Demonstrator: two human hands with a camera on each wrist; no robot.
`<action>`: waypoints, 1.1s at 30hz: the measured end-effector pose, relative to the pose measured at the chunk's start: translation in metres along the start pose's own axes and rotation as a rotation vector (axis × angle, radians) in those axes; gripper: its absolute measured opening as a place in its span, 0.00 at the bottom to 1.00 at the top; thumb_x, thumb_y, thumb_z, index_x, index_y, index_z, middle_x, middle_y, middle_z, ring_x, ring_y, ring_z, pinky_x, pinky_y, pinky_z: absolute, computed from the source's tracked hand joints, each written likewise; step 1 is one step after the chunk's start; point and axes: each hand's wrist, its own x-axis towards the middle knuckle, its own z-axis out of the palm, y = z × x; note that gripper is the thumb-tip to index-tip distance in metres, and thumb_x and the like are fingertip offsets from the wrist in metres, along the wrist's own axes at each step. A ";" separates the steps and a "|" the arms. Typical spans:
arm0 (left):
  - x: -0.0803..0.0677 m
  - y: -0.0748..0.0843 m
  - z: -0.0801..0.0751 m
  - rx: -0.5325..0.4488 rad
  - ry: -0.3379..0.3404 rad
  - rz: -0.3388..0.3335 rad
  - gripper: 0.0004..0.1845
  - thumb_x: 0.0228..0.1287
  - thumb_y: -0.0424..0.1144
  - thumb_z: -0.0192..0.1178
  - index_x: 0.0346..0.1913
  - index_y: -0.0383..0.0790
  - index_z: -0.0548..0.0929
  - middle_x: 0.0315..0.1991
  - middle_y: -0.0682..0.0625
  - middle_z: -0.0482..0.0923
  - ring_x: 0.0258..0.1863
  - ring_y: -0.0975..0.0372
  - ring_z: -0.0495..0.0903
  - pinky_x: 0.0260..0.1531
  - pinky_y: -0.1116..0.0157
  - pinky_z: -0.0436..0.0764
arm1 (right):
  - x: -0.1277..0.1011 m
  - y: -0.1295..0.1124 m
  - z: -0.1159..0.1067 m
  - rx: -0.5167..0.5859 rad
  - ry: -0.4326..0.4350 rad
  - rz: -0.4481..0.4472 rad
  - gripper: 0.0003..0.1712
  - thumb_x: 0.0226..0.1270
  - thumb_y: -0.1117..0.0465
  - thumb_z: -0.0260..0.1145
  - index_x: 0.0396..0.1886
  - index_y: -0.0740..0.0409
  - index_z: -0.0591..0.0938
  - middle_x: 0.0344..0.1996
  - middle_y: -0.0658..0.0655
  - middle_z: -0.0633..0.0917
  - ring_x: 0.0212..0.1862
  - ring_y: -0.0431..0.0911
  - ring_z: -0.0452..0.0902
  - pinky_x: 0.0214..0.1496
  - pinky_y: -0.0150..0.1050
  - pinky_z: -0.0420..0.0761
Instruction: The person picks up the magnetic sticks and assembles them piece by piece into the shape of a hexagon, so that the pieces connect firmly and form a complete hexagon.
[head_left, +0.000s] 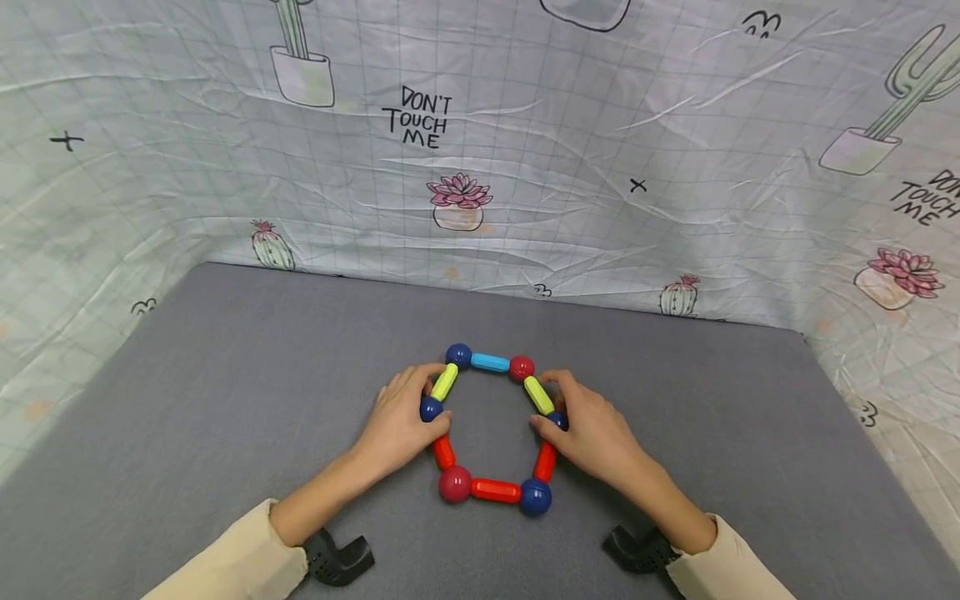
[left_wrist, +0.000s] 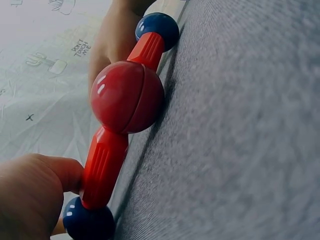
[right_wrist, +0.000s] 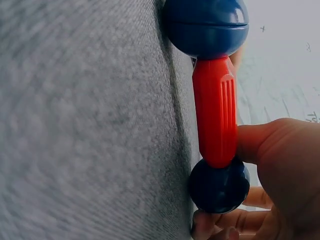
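A closed ring of toy building sticks and balls lies on the grey table. A light blue stick (head_left: 491,362) forms its far side, between a blue ball (head_left: 459,356) and a red ball (head_left: 522,367). Yellow-green sticks (head_left: 446,382) are on both sides, red sticks (head_left: 496,490) nearer me. My left hand (head_left: 403,417) holds the ring's left side, thumb and fingers about a blue ball (head_left: 431,408). Opposite, my right hand (head_left: 595,423) grips the right side around another blue ball (right_wrist: 219,185). In the left wrist view, a red ball (left_wrist: 127,97) joins two red sticks.
The ring rests on a grey cloth-covered tabletop (head_left: 247,375). Behind it and at both sides hangs a pale printed curtain (head_left: 525,125) with cactus drawings. Black wrist-worn devices (head_left: 341,560) sit below both wrists, close to the tabletop.
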 end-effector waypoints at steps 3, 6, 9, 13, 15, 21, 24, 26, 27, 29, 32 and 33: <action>0.001 0.001 -0.002 0.005 -0.019 -0.007 0.30 0.47 0.33 0.67 0.58 0.35 0.75 0.34 0.52 0.69 0.35 0.59 0.67 0.35 0.61 0.61 | 0.000 0.000 -0.001 -0.034 0.007 0.001 0.29 0.60 0.54 0.71 0.57 0.54 0.71 0.29 0.50 0.78 0.23 0.41 0.68 0.20 0.36 0.68; 0.002 0.002 -0.004 0.013 -0.035 -0.012 0.29 0.47 0.32 0.67 0.57 0.35 0.76 0.33 0.52 0.69 0.34 0.60 0.66 0.35 0.61 0.62 | 0.000 0.001 -0.002 -0.070 0.010 0.007 0.27 0.60 0.53 0.70 0.56 0.54 0.72 0.30 0.51 0.79 0.23 0.41 0.68 0.20 0.36 0.68; 0.003 0.002 -0.006 0.017 -0.047 -0.016 0.29 0.47 0.31 0.67 0.57 0.35 0.76 0.32 0.51 0.69 0.32 0.60 0.66 0.34 0.61 0.62 | -0.001 0.000 -0.003 -0.092 0.006 0.019 0.26 0.60 0.53 0.70 0.55 0.55 0.73 0.30 0.51 0.79 0.22 0.41 0.68 0.19 0.35 0.68; 0.003 0.003 -0.008 0.034 -0.045 -0.034 0.29 0.45 0.31 0.65 0.57 0.33 0.76 0.31 0.51 0.69 0.31 0.59 0.65 0.32 0.62 0.62 | -0.001 0.000 -0.004 -0.102 0.006 0.025 0.25 0.60 0.53 0.70 0.54 0.56 0.75 0.30 0.52 0.79 0.23 0.42 0.68 0.19 0.35 0.69; 0.004 0.004 -0.008 0.049 -0.044 -0.045 0.30 0.45 0.31 0.64 0.57 0.33 0.75 0.31 0.51 0.69 0.32 0.59 0.65 0.32 0.63 0.63 | -0.002 0.000 -0.004 -0.107 0.012 0.023 0.24 0.59 0.53 0.70 0.53 0.56 0.76 0.30 0.53 0.79 0.23 0.42 0.69 0.19 0.35 0.69; 0.003 0.005 -0.009 0.110 -0.041 -0.068 0.26 0.46 0.32 0.63 0.54 0.35 0.78 0.32 0.51 0.71 0.31 0.59 0.67 0.29 0.63 0.66 | -0.002 0.000 -0.005 -0.119 0.024 0.018 0.22 0.59 0.54 0.71 0.51 0.56 0.77 0.30 0.52 0.79 0.24 0.42 0.70 0.20 0.36 0.70; 0.003 0.004 -0.009 0.147 -0.039 -0.072 0.24 0.47 0.34 0.63 0.52 0.37 0.79 0.32 0.51 0.73 0.30 0.60 0.68 0.27 0.64 0.68 | -0.002 0.000 -0.005 -0.117 0.020 0.022 0.21 0.59 0.54 0.70 0.51 0.55 0.78 0.30 0.51 0.79 0.23 0.42 0.69 0.19 0.35 0.69; 0.003 0.004 -0.009 0.169 -0.038 -0.075 0.22 0.47 0.34 0.63 0.51 0.38 0.80 0.33 0.51 0.74 0.29 0.60 0.69 0.25 0.64 0.68 | -0.002 0.000 -0.005 -0.114 0.017 0.025 0.21 0.59 0.54 0.70 0.51 0.55 0.78 0.30 0.51 0.79 0.23 0.42 0.69 0.19 0.35 0.69; 0.003 0.003 -0.009 0.177 -0.040 -0.078 0.22 0.47 0.34 0.63 0.50 0.38 0.80 0.33 0.51 0.74 0.29 0.60 0.69 0.24 0.64 0.69 | -0.003 0.000 -0.005 -0.113 0.016 0.025 0.21 0.59 0.54 0.70 0.51 0.55 0.78 0.30 0.51 0.79 0.23 0.42 0.69 0.19 0.35 0.69; 0.003 0.003 -0.009 0.191 -0.042 -0.081 0.21 0.48 0.34 0.62 0.50 0.39 0.80 0.33 0.51 0.74 0.29 0.60 0.69 0.23 0.64 0.69 | -0.003 0.000 -0.005 -0.111 0.016 0.024 0.21 0.59 0.54 0.70 0.50 0.55 0.78 0.30 0.50 0.79 0.22 0.41 0.68 0.19 0.35 0.69; 0.003 0.003 -0.010 0.199 -0.047 -0.086 0.20 0.49 0.34 0.62 0.50 0.39 0.80 0.33 0.51 0.74 0.29 0.60 0.69 0.22 0.65 0.69 | -0.002 0.001 -0.005 -0.109 0.015 0.022 0.20 0.59 0.54 0.70 0.50 0.55 0.78 0.29 0.50 0.78 0.22 0.41 0.68 0.19 0.35 0.69; 0.003 0.003 -0.010 0.200 -0.049 -0.087 0.20 0.49 0.34 0.62 0.49 0.39 0.80 0.33 0.51 0.74 0.29 0.60 0.69 0.22 0.65 0.69 | -0.002 0.001 -0.005 -0.108 0.015 0.022 0.20 0.59 0.54 0.70 0.50 0.55 0.78 0.29 0.50 0.78 0.22 0.41 0.68 0.19 0.35 0.69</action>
